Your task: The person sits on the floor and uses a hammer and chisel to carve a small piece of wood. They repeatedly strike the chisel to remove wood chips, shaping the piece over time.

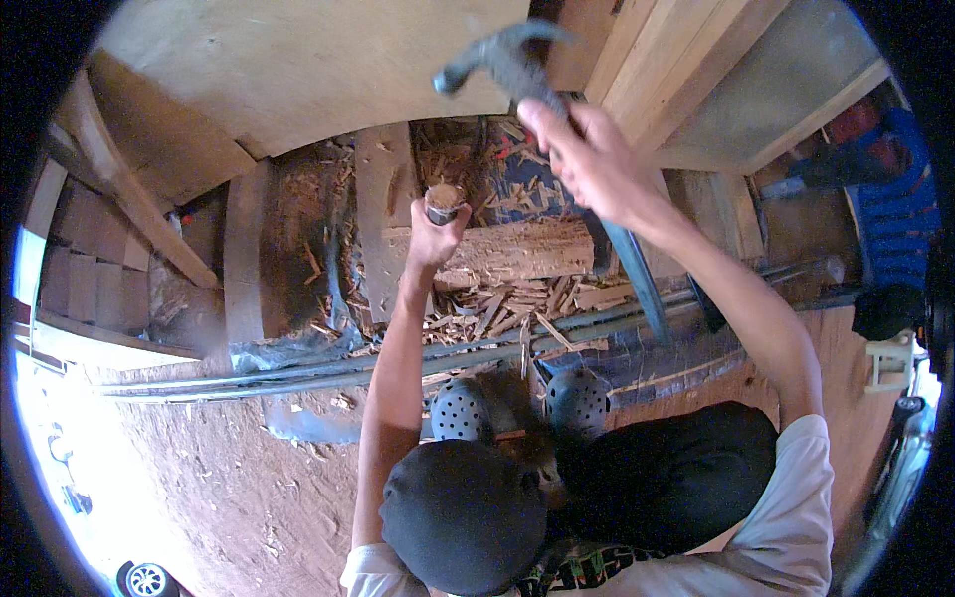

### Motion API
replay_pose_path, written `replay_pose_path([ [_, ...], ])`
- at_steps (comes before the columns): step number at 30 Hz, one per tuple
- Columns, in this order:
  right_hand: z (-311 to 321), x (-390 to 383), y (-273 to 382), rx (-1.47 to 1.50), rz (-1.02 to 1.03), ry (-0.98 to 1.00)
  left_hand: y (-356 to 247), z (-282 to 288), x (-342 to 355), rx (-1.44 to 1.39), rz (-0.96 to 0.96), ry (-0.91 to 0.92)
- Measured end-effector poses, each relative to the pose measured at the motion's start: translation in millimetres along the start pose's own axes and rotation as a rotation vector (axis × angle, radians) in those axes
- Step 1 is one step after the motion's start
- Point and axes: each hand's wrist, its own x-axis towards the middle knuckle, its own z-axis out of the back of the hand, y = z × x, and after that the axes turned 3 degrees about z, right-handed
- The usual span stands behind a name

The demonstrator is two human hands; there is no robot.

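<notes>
My right hand (597, 164) is raised and wrapped round a claw hammer (642, 289). The dark hammer head is up at the top of the view, slightly blurred, and the blue handle runs back below my fist. Lower and to the left, my left hand (434, 239) is closed round an upright chisel (445, 197). Its frayed, round wooden butt with a dark ring points up at me, while the blade is hidden beneath the fist. Just right of that hand lies a reddish wooden beam (527, 249) with a rough, chipped face.
Split wood chips (507, 303) are piled in front of the beam. An upright board (388, 239) stands left of my left hand. Long metal rails (298, 376) cross before my grey clogs (575, 400). A blue plastic chair (895, 199) stands at the right, and timber posts (686, 70) rise beyond.
</notes>
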Motion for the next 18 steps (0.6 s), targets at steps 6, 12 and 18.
replay_pose_path([
  [6, -29, -21, -7, -0.372, 0.064, 0.167, -7, 2, -1, -0.143, 0.116, 0.076],
  [12, 2, -12, -15, -0.406, -0.075, 0.149, -4, 0, -2, -0.073, 0.047, 0.029],
  [18, -7, -10, -6, -0.030, -0.073, -0.111, 2, 3, -1, -0.063, 0.074, 0.085],
])
